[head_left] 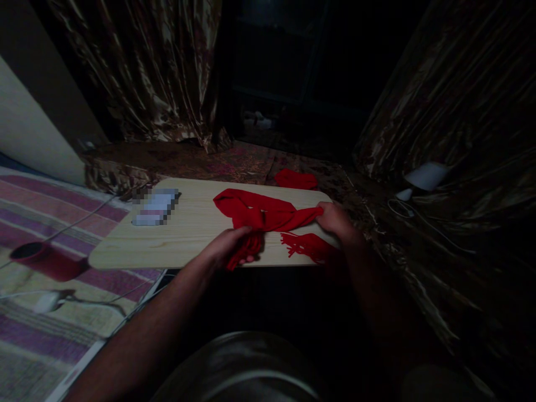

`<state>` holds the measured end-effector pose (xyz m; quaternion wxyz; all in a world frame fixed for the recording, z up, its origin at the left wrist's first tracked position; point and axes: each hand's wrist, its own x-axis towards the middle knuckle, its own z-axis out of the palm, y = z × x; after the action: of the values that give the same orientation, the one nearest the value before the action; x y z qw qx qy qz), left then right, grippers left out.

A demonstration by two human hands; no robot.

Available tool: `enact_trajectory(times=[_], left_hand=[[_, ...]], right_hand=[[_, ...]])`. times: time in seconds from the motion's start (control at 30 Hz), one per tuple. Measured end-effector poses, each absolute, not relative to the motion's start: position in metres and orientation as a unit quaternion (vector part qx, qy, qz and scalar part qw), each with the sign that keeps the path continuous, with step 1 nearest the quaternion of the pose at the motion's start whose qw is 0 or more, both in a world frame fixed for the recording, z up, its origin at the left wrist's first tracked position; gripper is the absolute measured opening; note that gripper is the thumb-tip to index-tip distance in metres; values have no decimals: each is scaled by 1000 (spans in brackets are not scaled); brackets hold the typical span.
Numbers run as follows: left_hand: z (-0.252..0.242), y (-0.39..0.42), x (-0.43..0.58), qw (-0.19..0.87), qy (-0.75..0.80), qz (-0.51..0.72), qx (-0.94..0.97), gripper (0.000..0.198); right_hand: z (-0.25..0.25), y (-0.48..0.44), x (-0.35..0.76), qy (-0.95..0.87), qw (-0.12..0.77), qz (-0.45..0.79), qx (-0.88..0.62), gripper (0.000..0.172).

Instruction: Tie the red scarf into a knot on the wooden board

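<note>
A red fringed scarf (268,215) lies bunched across a light wooden board (192,229). My left hand (232,245) is closed round one fringed end of the scarf at the board's near edge. My right hand (335,219) grips the scarf at the board's right side, pinching the cloth where it narrows. Another fringed end (307,245) lies between my hands. A second piece of red cloth (296,178) rests just beyond the board's far right corner.
A blurred flat object (156,205) lies on the board's left part. A red cup (44,259) lies on a striped mat (50,312) at the left, with cables. Shiny curtains hang behind and to the right. A white object (425,176) sits at the right.
</note>
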<state>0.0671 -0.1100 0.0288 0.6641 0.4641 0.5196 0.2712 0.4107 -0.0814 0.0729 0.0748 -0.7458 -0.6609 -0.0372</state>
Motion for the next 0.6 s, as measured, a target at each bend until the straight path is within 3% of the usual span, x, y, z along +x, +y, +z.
enact_trajectory(times=[0.1, 0.17, 0.23, 0.33, 0.47, 0.6], left_hand=[[27, -111, 46, 312, 661, 267, 628, 47], [26, -104, 39, 172, 643, 296, 685, 47], [24, -94, 40, 130, 550, 304, 767, 53], [19, -81, 54, 115, 421, 215, 873, 68], [13, -76, 78, 112, 446, 106, 882, 81], [11, -77, 89, 140, 460, 131, 867, 80]], right_hand=[[75, -85, 413, -715, 105, 10, -691, 22], [80, -89, 410, -759, 122, 78, -635, 15], [90, -93, 402, -784, 132, 160, -585, 12], [112, -98, 383, -802, 129, 274, -514, 14], [138, -93, 350, -827, 91, 367, -417, 14], [136, -67, 307, -835, 80, 416, -350, 26]])
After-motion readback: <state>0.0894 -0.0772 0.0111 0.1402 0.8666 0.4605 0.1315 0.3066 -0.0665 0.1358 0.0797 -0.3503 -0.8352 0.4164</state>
